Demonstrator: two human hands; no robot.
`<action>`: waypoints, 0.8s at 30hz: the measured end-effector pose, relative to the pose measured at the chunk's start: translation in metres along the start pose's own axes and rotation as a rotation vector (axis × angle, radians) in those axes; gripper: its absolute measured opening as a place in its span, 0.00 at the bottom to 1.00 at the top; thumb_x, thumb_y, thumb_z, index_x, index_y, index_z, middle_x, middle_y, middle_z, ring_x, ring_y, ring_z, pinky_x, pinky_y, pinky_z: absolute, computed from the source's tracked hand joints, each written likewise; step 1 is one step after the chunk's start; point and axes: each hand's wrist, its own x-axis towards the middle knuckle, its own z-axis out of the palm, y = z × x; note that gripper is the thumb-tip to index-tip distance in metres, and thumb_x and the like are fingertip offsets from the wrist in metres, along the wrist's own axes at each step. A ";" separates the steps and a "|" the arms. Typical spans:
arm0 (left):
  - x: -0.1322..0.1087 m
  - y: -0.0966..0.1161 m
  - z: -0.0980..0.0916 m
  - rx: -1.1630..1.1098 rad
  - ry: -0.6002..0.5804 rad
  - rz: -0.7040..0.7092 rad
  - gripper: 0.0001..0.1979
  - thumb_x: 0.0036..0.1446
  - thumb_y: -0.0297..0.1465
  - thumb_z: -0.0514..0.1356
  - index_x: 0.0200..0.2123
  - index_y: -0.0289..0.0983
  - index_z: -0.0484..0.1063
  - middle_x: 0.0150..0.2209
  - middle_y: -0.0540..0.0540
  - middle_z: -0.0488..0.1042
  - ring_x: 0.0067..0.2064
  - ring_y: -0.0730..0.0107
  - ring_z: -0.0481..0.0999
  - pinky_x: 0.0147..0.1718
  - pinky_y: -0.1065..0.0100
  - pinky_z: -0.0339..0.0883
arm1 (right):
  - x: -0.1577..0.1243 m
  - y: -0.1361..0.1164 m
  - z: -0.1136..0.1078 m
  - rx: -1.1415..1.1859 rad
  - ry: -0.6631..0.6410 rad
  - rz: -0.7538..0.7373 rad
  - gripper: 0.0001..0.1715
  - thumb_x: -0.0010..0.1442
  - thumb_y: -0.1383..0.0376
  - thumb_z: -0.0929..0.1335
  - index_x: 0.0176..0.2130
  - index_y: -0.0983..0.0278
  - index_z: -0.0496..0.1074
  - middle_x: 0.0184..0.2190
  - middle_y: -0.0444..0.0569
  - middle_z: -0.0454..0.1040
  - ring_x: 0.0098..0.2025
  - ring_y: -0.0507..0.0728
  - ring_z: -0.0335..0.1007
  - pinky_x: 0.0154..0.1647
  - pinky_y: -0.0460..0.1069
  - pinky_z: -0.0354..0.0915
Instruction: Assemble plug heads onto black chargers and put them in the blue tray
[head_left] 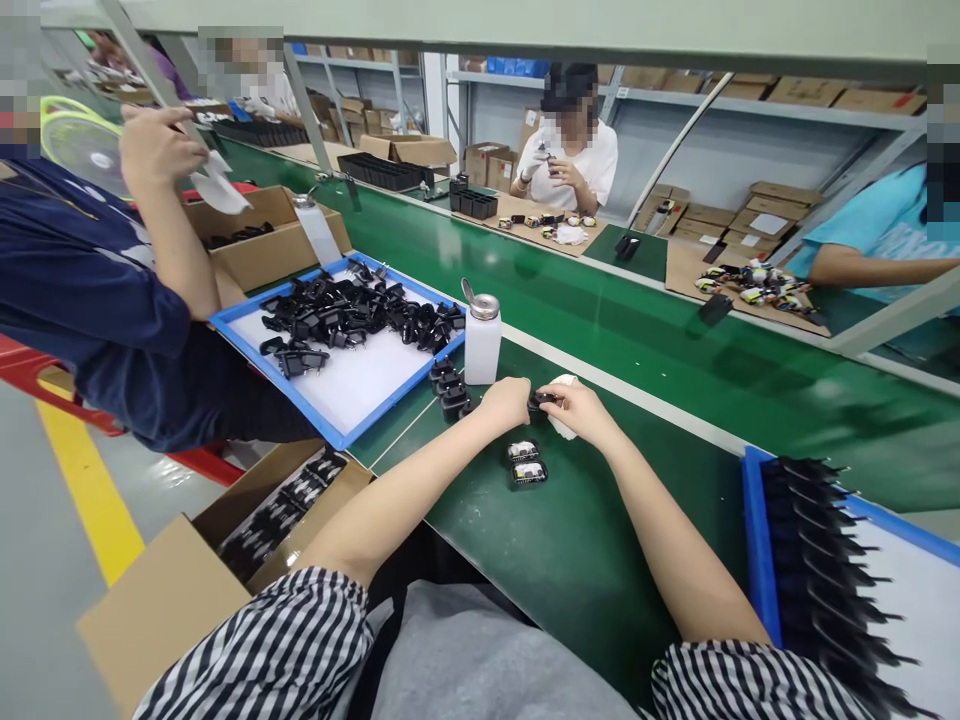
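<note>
Narrow pinch on a black adapter, shared by the left hand and right hand, with a white cloth against the right fingers, just past the bottle. Beside the bottle, a short row of adapters and, nearer the hands, two labelled ones. Beyond it, a far larger heap in a blue tray.

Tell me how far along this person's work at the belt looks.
Done, it seems: a row of black plug adapters sits on the green conveyor belt, and two labelled adapters lie nearby. In hand: the left hand and right hand grip one black adapter beside a white cloth. Left, it seems: a blue-framed tray holds a heap of loose adapters.
</note>
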 end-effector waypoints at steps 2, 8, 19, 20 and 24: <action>-0.002 0.002 0.002 -0.010 0.021 0.019 0.19 0.41 0.30 0.59 0.40 0.34 0.63 0.36 0.44 0.70 0.39 0.65 0.69 0.35 0.70 0.62 | 0.001 0.000 0.001 -0.050 -0.059 -0.006 0.13 0.46 0.70 0.64 0.35 0.63 0.69 0.25 0.46 0.65 0.27 0.52 0.61 0.30 0.47 0.59; -0.002 0.005 0.005 -0.018 0.035 0.038 0.14 0.43 0.31 0.57 0.36 0.32 0.67 0.35 0.40 0.70 0.38 0.61 0.69 0.36 0.68 0.62 | 0.006 -0.001 -0.005 -0.177 -0.212 0.055 0.21 0.43 0.67 0.67 0.41 0.65 0.66 0.27 0.47 0.64 0.29 0.54 0.62 0.32 0.48 0.59; 0.004 0.006 -0.003 -0.019 -0.089 0.069 0.18 0.44 0.35 0.57 0.38 0.29 0.67 0.36 0.36 0.70 0.39 0.59 0.69 0.35 0.68 0.63 | 0.022 -0.005 -0.015 -0.246 -0.398 0.016 0.15 0.41 0.67 0.67 0.34 0.62 0.70 0.25 0.46 0.69 0.28 0.56 0.65 0.27 0.47 0.58; 0.005 0.007 -0.005 -0.019 -0.107 0.070 0.19 0.43 0.35 0.58 0.38 0.29 0.67 0.36 0.36 0.70 0.39 0.59 0.69 0.35 0.67 0.63 | 0.025 -0.005 -0.017 -0.250 -0.429 0.013 0.14 0.41 0.67 0.67 0.33 0.62 0.70 0.24 0.46 0.70 0.28 0.56 0.65 0.26 0.47 0.58; 0.011 0.009 -0.011 -0.023 -0.170 0.044 0.20 0.40 0.33 0.60 0.38 0.29 0.67 0.37 0.36 0.70 0.39 0.58 0.69 0.35 0.66 0.63 | 0.033 -0.006 -0.018 -0.266 -0.476 0.013 0.09 0.39 0.67 0.67 0.27 0.62 0.70 0.22 0.44 0.70 0.27 0.57 0.65 0.25 0.46 0.57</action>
